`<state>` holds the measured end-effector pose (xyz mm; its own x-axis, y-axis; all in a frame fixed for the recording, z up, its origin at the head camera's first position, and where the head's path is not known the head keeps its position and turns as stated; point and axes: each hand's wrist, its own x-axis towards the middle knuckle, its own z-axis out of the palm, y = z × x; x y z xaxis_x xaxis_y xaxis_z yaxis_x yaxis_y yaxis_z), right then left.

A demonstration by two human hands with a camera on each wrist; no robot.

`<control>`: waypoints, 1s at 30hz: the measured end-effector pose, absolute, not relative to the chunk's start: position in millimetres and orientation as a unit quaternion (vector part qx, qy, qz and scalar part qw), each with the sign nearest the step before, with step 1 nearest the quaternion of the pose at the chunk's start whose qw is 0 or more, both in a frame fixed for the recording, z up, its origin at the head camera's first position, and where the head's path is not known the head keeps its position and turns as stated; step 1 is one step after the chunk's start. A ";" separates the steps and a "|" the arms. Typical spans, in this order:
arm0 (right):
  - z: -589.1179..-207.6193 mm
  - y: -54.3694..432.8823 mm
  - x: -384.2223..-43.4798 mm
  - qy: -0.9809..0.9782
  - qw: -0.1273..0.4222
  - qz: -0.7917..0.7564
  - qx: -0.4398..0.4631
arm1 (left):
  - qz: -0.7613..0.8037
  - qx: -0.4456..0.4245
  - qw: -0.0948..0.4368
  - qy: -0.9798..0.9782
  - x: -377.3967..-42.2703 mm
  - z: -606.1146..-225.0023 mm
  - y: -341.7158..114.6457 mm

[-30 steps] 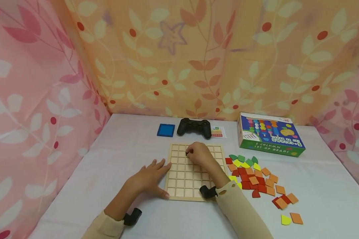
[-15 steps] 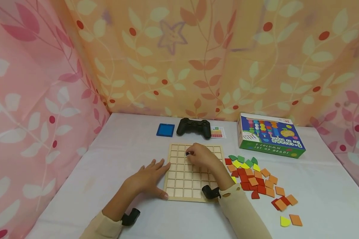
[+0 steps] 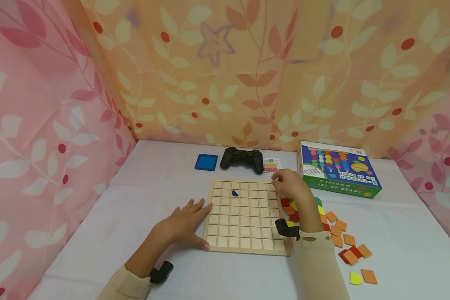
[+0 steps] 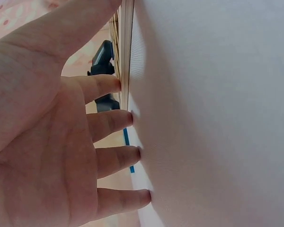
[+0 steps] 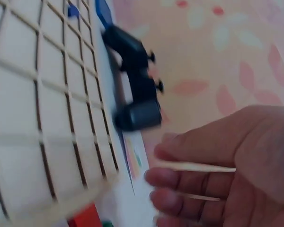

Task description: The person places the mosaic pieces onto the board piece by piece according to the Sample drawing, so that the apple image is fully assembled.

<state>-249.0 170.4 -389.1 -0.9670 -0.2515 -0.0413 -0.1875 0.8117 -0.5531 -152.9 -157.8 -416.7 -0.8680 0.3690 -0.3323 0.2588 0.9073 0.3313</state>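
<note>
A wooden grid board lies flat on the white-covered table. One small dark blue piece sits in a cell of its second row from the far edge, and the same blue piece shows at the top of the right wrist view. My left hand rests at the board's left edge, fingers spread, with thumb and index finger touching the frame in the left wrist view. Above the board's far right corner is my right hand, its fingers loosely bent. Nothing shows between those fingers.
Loose orange tiles, red tiles, and yellow and green ones lie right of the board, partly hidden by my right arm. Behind the board are a blue square tray, a black game controller, a pattern card and a bead-set box.
My right hand has let go of the blue piece, leaving it in a cell, and has moved right to the board's far corner. The left hand stays at the left edge.
</note>
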 end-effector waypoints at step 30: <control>-406.8 186.1 -253.1 0.958 0.071 -0.278 -0.004 | 0.139 0.164 0.194 0.957 -152.4 -417.0 -158.3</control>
